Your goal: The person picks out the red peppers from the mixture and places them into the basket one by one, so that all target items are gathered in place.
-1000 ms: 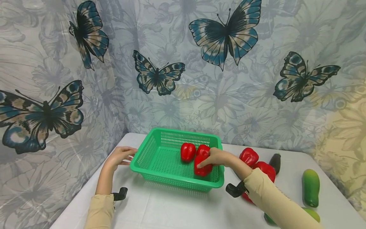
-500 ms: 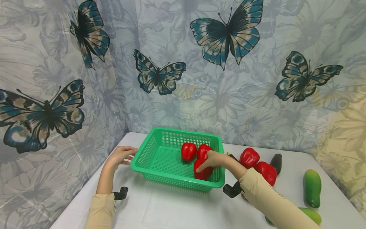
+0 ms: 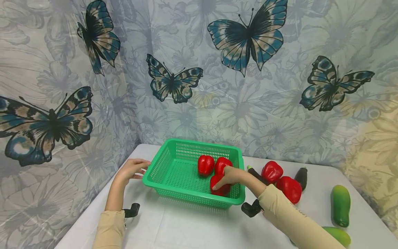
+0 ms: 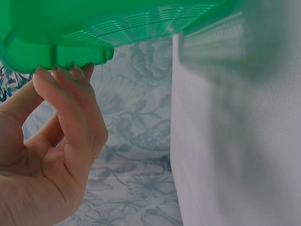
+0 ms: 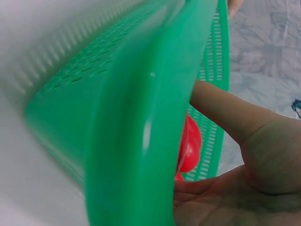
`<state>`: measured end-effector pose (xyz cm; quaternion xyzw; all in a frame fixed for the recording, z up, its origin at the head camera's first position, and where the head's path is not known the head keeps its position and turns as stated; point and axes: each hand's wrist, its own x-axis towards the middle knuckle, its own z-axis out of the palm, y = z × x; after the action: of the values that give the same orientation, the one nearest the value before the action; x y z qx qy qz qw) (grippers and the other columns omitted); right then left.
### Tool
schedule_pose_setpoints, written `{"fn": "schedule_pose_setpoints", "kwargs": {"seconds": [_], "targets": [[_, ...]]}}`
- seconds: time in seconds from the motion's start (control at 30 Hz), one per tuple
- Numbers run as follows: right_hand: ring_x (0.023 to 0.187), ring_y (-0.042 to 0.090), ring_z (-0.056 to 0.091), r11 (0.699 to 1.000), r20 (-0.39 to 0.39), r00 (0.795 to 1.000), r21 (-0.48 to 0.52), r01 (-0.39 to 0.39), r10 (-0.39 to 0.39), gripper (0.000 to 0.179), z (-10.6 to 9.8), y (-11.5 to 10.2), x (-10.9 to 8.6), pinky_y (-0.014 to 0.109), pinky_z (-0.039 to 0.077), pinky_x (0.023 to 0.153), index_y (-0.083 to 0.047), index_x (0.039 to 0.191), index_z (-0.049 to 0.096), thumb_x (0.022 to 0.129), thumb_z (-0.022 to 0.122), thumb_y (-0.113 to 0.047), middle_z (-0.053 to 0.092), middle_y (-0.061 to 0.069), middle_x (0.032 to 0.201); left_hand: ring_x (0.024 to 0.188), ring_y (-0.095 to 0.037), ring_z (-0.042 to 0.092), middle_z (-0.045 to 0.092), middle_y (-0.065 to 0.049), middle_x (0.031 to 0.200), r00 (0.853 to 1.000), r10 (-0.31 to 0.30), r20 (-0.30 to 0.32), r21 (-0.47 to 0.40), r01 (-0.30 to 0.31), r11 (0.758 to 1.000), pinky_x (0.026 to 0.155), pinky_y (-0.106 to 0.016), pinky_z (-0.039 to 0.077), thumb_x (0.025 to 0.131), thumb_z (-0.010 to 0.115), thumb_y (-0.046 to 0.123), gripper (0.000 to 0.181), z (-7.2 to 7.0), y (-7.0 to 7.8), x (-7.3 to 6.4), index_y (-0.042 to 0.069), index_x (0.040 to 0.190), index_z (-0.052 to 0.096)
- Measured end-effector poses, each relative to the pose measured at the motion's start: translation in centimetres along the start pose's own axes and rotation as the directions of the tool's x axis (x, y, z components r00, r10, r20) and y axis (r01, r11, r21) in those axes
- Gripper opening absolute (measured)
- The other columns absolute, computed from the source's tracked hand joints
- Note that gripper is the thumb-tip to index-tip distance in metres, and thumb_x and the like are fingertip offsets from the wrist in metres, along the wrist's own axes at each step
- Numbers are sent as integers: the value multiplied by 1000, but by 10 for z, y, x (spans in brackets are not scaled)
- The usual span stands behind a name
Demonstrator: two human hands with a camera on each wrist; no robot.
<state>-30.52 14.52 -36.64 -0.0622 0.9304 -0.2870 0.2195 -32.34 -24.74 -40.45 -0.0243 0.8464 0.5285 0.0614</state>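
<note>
Near the centre of the frame, a red bell pepper is seen inside the right part of the green perforated basket. It seems to be held between the thumb and the fingers of the right hand; how firmly cannot be told, because the fingertips are hidden behind the rim in the right wrist view. By the left hand, the basket is touched only with bent fingertips under its left rim; no firm clasp is shown.

If the pepper is let go unevenly, it could be rolled on its smooth, rounded sides against the two bell peppers just behind it. If the right wrist is raised too little, the rim could be caught and the basket dragged, since it is only lightly supported at the left. Also, the loose peppers at the right of the frame could be pushed by the right sleeve, because they lie very near it.
</note>
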Motion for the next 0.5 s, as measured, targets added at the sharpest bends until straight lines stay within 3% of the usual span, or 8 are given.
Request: {"fn": "schedule_pose_setpoints", "kwargs": {"seconds": [0.23,0.5], "targets": [[90,22,57,998,-15,1000,-68,14,-15,65,1,0,1,42,60,78,2,115,57,69,88,-32,60,9,94,82,-12,65,68,-5,101,1000,10,-5,7,-10,1000,72,-30,60,95,63,33,45,0,0,1,0,125,63],[90,23,58,988,12,1000,-152,0,2,57,4,-2,-1,44,60,77,-1,109,58,70,87,-31,59,9,94,81,-12,65,68,-5,99,1000,1,-10,5,-1,1000,70,-29,60,95,63,33,44,1,-1,1,0,124,64]]}}
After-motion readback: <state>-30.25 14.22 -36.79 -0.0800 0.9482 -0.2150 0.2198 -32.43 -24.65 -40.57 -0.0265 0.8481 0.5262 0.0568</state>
